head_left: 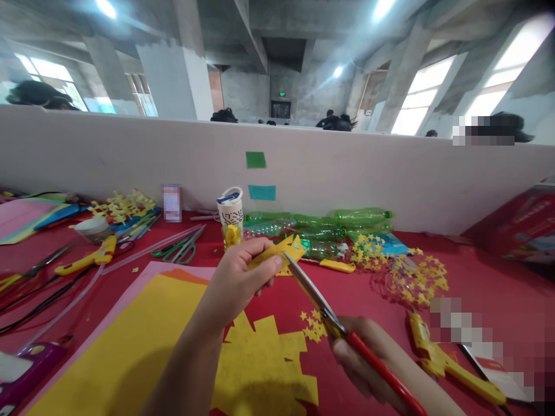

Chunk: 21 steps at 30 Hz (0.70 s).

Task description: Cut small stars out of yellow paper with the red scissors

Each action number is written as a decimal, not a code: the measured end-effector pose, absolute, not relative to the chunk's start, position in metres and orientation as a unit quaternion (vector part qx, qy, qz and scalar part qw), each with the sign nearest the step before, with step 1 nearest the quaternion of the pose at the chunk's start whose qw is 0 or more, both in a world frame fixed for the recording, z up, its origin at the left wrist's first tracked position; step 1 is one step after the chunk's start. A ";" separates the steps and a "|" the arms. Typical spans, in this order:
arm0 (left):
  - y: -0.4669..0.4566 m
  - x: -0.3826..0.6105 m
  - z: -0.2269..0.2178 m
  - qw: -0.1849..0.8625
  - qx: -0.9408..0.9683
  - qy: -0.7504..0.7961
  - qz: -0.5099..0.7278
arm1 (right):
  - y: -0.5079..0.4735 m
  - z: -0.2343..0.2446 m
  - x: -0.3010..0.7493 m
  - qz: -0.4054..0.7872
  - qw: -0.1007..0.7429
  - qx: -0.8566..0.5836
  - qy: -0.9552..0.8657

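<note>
My left hand [243,268] pinches a small piece of yellow paper [295,247] with pointed edges. In my right hand [368,352] is a pair of scissors [318,297] with red handles, its blade tips touching the paper near my left thumb. Below the hands lies a larger yellow sheet [255,364] with notches cut along its edges. A small heap of yellow paper stars [313,325] rests on the red table behind the scissors. The lower part of my right hand's grip is partly hidden by the handles.
Yellow and pink sheets [143,323] lie at left, near a yellow glue gun [93,257] and green scissors [180,248]. Green plastic bottles [359,217] line the white partition [368,173] beside a cup [231,214]. More stars [418,280] and another glue gun [451,367] are at right.
</note>
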<state>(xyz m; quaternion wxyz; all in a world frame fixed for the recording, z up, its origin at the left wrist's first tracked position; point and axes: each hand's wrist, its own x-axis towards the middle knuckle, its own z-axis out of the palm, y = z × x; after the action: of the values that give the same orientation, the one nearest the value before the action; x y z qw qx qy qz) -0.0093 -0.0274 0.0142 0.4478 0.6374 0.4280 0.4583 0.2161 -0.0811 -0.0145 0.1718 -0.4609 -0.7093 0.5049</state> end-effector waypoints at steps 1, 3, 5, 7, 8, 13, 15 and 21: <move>-0.027 -0.010 0.014 0.447 0.638 0.429 0.457 | -0.081 -0.014 0.216 0.505 0.170 -0.464 -0.708; -0.027 -0.011 0.015 0.444 0.642 0.430 0.454 | -0.081 -0.013 0.216 0.507 0.166 -0.467 -0.705; -0.027 -0.011 0.015 0.441 0.645 0.431 0.451 | -0.081 -0.012 0.216 0.512 0.167 -0.465 -0.703; -0.027 -0.011 0.015 0.440 0.647 0.430 0.450 | -0.081 -0.011 0.215 0.520 0.171 -0.457 -0.701; -0.027 -0.010 0.016 0.441 0.647 0.430 0.450 | -0.082 -0.011 0.215 0.522 0.173 -0.457 -0.699; -0.027 -0.009 0.016 0.447 0.638 0.431 0.455 | -0.083 -0.009 0.215 0.526 0.170 -0.462 -0.693; -0.027 -0.009 0.016 0.452 0.633 0.430 0.458 | -0.082 -0.010 0.215 0.527 0.170 -0.462 -0.693; -0.027 -0.008 0.014 0.458 0.627 0.429 0.462 | -0.081 -0.015 0.216 0.516 0.167 -0.462 -0.702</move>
<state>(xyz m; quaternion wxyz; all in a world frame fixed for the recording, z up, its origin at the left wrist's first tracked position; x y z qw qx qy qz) -0.0080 -0.0267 0.0140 0.4577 0.6267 0.4290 0.4624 0.2164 -0.0815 -0.0151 0.1671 -0.4624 -0.7016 0.5157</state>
